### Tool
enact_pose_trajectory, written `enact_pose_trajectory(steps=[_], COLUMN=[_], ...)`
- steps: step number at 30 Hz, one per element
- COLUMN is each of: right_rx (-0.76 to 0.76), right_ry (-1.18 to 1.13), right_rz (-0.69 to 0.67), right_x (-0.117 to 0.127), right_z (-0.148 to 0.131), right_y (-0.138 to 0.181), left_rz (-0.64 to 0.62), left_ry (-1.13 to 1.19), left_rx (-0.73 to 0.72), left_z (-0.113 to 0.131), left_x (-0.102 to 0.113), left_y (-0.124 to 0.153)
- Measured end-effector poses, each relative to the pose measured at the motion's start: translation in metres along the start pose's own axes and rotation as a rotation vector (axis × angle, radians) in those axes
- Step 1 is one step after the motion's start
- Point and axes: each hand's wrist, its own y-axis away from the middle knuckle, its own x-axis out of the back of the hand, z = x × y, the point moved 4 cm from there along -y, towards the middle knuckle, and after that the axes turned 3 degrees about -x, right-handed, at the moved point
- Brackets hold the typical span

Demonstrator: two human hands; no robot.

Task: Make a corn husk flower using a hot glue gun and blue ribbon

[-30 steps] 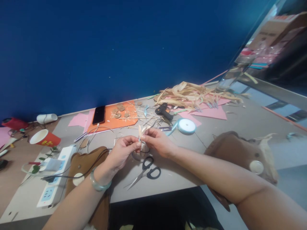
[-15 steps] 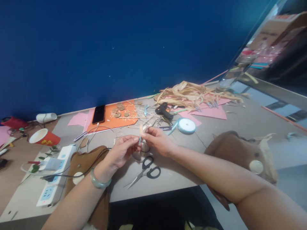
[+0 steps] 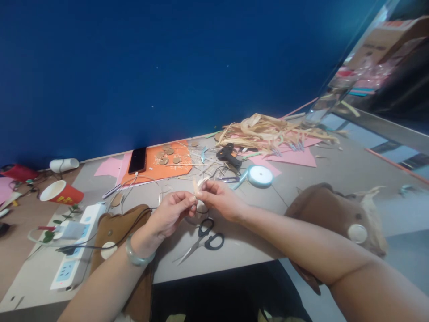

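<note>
My left hand (image 3: 170, 213) and my right hand (image 3: 219, 199) meet above the grey table (image 3: 301, 179), fingertips pinched together on a small pale strip of dried husk (image 3: 198, 184) that sticks up between them. A thin bluish stem seems to run down from the pinch. Black-handled scissors (image 3: 204, 239) lie on the table just below my hands, blades pointing left. My left wrist wears a pale green bangle (image 3: 137, 258).
A heap of dried husks (image 3: 268, 129) lies on pink paper at the back. Nearby are a black glue gun (image 3: 228, 155), a light blue ribbon roll (image 3: 260, 175), an orange sheet (image 3: 157, 167) with a phone (image 3: 138, 160), a red cup (image 3: 62, 192), a white power strip (image 3: 78, 243) and brown bags (image 3: 331, 214).
Both hands stay together in nearly the same spot; the fingers have shifted slightly on the husk piece, which now sits lower and more folded between them.
</note>
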Motion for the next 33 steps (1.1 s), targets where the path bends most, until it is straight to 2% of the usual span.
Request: enact_pose_trajectory(steps=[5, 22, 33], right_rx=[-0.013, -0.014, 0.011], right_ry=[-0.009, -0.011, -0.021], right_rz=[0.002, 0.031, -0.011], right_x=[0.0, 0.003, 0.002], right_z=[0.0, 0.001, 0.001], right_y=[-0.001, -0.002, -0.002], left_rz=[0.043, 0.002, -0.064], left_ry=[0.003, -0.072, 0.056], left_rx=[0.006, -0.045, 0.066], left_z=[-0.001, 0.001, -0.01], left_x=[0.002, 0.006, 0.009], left_y=[-0.002, 0.0, -0.003])
